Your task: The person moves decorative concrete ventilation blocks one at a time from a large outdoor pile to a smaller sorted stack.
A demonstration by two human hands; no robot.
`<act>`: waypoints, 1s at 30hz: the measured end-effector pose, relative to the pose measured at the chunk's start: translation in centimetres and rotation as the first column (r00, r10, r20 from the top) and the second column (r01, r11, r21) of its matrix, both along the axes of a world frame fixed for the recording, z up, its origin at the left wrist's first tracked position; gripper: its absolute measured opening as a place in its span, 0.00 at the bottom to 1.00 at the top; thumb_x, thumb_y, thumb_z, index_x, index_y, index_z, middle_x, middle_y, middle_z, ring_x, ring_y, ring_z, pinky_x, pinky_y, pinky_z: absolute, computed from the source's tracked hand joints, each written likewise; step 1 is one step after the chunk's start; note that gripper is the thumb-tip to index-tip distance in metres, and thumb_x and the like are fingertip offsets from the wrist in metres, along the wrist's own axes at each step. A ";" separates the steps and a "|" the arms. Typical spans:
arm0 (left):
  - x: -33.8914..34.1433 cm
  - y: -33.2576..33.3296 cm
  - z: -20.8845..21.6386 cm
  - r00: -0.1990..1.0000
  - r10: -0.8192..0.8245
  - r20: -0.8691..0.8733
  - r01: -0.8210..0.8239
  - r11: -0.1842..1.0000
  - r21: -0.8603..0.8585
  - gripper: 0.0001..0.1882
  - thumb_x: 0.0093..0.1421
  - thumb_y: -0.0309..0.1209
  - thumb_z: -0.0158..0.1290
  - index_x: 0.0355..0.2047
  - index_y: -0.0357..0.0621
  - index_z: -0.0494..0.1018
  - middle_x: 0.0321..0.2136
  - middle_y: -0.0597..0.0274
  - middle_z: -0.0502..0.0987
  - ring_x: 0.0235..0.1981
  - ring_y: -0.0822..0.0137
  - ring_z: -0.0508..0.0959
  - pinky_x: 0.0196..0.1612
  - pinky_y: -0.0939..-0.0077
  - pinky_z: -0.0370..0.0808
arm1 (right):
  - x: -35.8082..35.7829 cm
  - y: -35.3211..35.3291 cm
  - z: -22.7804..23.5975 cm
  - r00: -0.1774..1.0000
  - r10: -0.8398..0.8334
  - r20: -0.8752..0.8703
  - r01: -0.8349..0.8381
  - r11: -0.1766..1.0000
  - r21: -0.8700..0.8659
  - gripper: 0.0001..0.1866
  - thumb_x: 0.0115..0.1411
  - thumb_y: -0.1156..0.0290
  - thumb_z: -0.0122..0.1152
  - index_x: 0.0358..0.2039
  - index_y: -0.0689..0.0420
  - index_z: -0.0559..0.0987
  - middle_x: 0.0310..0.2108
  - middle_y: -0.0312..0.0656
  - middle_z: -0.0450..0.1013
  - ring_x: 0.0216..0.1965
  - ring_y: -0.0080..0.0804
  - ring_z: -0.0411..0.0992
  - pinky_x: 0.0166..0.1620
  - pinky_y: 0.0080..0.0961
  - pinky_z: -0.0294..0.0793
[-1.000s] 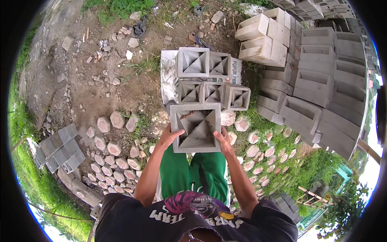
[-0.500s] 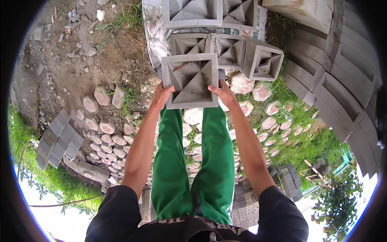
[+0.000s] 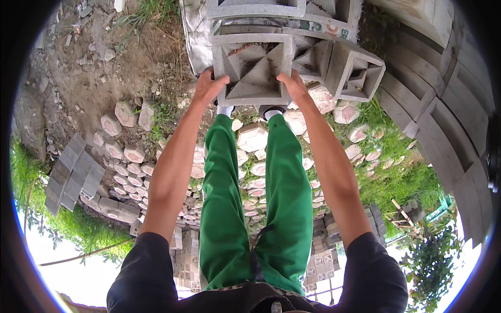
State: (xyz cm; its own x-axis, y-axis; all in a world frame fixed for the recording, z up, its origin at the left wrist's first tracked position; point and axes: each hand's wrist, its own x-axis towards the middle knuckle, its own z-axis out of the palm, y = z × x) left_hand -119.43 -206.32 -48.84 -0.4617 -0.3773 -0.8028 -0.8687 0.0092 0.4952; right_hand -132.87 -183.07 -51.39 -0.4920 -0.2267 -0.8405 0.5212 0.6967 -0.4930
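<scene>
A square grey concrete ventilation block [image 3: 254, 70], with slanted triangular faces inside its frame, is held out in front of my feet. My left hand [image 3: 210, 87] grips its left side, the thumb over the near face. On the opposite side my right hand [image 3: 294, 85] holds it the same way. The fingers behind the block are hidden. Just right of it sits a similar block [image 3: 313, 57], and beyond that a tilted one [image 3: 355, 70]. More blocks [image 3: 255, 9] lie at the top edge on a white printed sack [image 3: 195, 36].
Hexagonal paving stones [image 3: 253, 136] cover the ground under my legs. Large grey concrete blocks [image 3: 441, 130] are lined up along the right. Bare soil with rubble [image 3: 88, 68] spreads at left, beside a stack of grey tiles [image 3: 73, 175]. Grass [image 3: 396, 182] grows at right.
Both hands have carried the block forward, away from my legs and over the spot of the near-left block on the sack. My shoes now show below it.
</scene>
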 end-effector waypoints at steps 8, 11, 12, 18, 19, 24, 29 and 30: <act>-1.2 0.4 -1.9 0.997 0.033 -0.072 -0.032 0.999 0.013 0.29 0.44 0.36 0.55 0.48 0.37 0.72 0.35 0.51 0.80 0.36 0.60 0.78 0.43 0.69 0.72 | -0.3 -0.4 -2.8 0.976 0.164 -0.143 -0.138 0.975 0.176 0.34 0.49 0.47 0.63 0.47 0.63 0.72 0.41 0.59 0.73 0.46 0.54 0.72 0.50 0.42 0.69; -2.1 -0.1 -2.8 0.994 0.034 -0.104 -0.037 0.999 -0.027 0.34 0.43 0.36 0.55 0.54 0.40 0.69 0.35 0.51 0.80 0.34 0.60 0.79 0.42 0.70 0.73 | 1.1 0.1 -5.0 0.960 0.171 -0.222 -0.124 0.969 0.212 0.31 0.50 0.49 0.63 0.45 0.63 0.73 0.44 0.59 0.72 0.49 0.54 0.69 0.52 0.42 0.67; -1.9 -0.3 -3.2 0.994 0.040 -0.104 -0.044 0.999 -0.030 0.36 0.43 0.36 0.55 0.56 0.42 0.67 0.35 0.50 0.80 0.33 0.60 0.79 0.41 0.70 0.73 | 1.4 -0.3 -5.2 0.961 0.174 -0.216 -0.129 0.970 0.208 0.31 0.50 0.49 0.63 0.45 0.63 0.73 0.44 0.59 0.72 0.49 0.54 0.69 0.52 0.42 0.67; -1.6 -0.8 -4.9 0.994 0.048 -0.103 -0.052 0.998 -0.042 0.34 0.44 0.32 0.54 0.55 0.41 0.68 0.32 0.51 0.80 0.30 0.63 0.79 0.38 0.72 0.74 | 1.3 -1.3 -5.6 0.912 0.157 -0.378 -0.129 0.987 0.099 0.30 0.53 0.53 0.63 0.47 0.65 0.72 0.44 0.58 0.73 0.47 0.52 0.72 0.50 0.39 0.69; -1.8 -0.5 -4.8 0.994 0.043 -0.105 -0.047 0.998 -0.036 0.34 0.44 0.32 0.54 0.55 0.41 0.68 0.32 0.51 0.80 0.30 0.63 0.79 0.38 0.72 0.74 | 0.9 -1.2 -5.8 0.911 0.165 -0.378 -0.154 0.986 0.061 0.27 0.54 0.54 0.61 0.46 0.63 0.73 0.46 0.56 0.71 0.49 0.54 0.68 0.52 0.41 0.66; 0.4 0.2 -7.4 0.957 0.224 -0.184 -0.207 0.973 0.104 0.27 0.46 0.29 0.53 0.49 0.37 0.70 0.32 0.53 0.80 0.34 0.62 0.79 0.41 0.69 0.74 | 0.0 -1.7 -6.0 0.905 0.226 -0.360 -0.235 0.972 0.018 0.32 0.52 0.52 0.64 0.50 0.63 0.71 0.46 0.54 0.73 0.49 0.50 0.70 0.51 0.37 0.68; 0.1 0.6 -8.3 0.950 0.244 -0.196 -0.234 0.969 0.076 0.30 0.47 0.31 0.53 0.53 0.36 0.67 0.39 0.50 0.77 0.40 0.63 0.76 0.45 0.71 0.71 | -0.2 -2.3 -4.7 0.996 0.051 -0.079 -0.046 0.997 0.070 0.29 0.50 0.62 0.63 0.52 0.61 0.70 0.47 0.55 0.73 0.50 0.50 0.71 0.54 0.37 0.67; 0.1 0.7 -8.3 0.942 0.276 -0.193 -0.262 0.960 0.094 0.30 0.48 0.31 0.52 0.54 0.36 0.65 0.41 0.49 0.76 0.41 0.63 0.75 0.46 0.72 0.70 | -0.2 -2.3 -4.7 0.996 0.051 -0.078 -0.046 0.997 0.068 0.29 0.50 0.62 0.63 0.52 0.61 0.70 0.47 0.55 0.73 0.50 0.50 0.71 0.54 0.37 0.67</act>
